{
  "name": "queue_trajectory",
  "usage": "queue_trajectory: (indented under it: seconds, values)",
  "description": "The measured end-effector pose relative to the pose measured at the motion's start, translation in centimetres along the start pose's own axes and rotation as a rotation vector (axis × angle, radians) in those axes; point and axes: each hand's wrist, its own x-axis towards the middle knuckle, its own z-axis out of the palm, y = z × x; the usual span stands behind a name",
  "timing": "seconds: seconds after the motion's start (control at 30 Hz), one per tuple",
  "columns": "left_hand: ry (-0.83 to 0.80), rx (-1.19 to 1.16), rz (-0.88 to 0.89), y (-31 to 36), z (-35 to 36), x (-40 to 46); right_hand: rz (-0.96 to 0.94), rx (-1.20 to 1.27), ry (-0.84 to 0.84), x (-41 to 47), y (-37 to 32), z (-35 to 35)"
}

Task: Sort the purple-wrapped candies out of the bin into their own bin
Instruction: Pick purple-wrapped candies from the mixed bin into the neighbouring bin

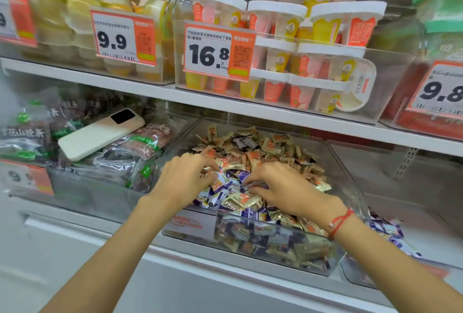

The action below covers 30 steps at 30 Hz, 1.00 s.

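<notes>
Purple candies: purple-wrapped candies (pixel 236 177) lie mixed among gold and orange ones, right under and between your two hands, near the front of the clear bin (pixel 250 250).
Left grip: your left hand (pixel 186 180) has its fingers curled down into the pile; whether it pinches a wrapper, you cannot tell.
Right grip: your right hand (pixel 280 187) rakes with bent fingertips at the purple cluster; its hold is hidden too.
Why so: both hands seem to meet over one patch to part the mix.
Own bin: the sorted purple pile (pixel 390 230) sits just beyond your right wrist, in the neighbouring bin.
Edges: the bin's front wall is below your wrists, the shelf (pixel 225 102) above.
Room: open space lies to your right for carrying across.
</notes>
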Motion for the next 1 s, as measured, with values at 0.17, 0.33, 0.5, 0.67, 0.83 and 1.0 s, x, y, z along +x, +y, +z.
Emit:
queue_trajectory:
  seconds: [0.17,0.33,0.5,0.67,0.83,1.0]
  values:
    - [-0.073,0.015,0.143,1.0,-0.1,-0.3,0.11,-0.061,0.043,-4.3,2.0,-1.1]
    - [-0.319,0.148,0.108,1.8,0.1,-0.3,0.145,0.085,0.134,-6.6,2.3,-0.7]
    - [-0.306,0.184,0.03,2.8,1.0,0.3,0.154,0.265,0.142,-6.3,1.9,-0.6]
    - [-0.269,0.262,-0.032,3.7,1.6,0.5,0.044,0.336,-0.249,-2.6,1.0,-1.4]
    - [-0.292,0.288,0.015,3.4,1.4,0.5,-0.061,0.086,-0.4,0.5,-0.1,-0.3]
    - [-0.217,0.232,0.094,2.2,1.6,0.1,-0.053,0.031,-0.205,0.1,0.2,0.3]
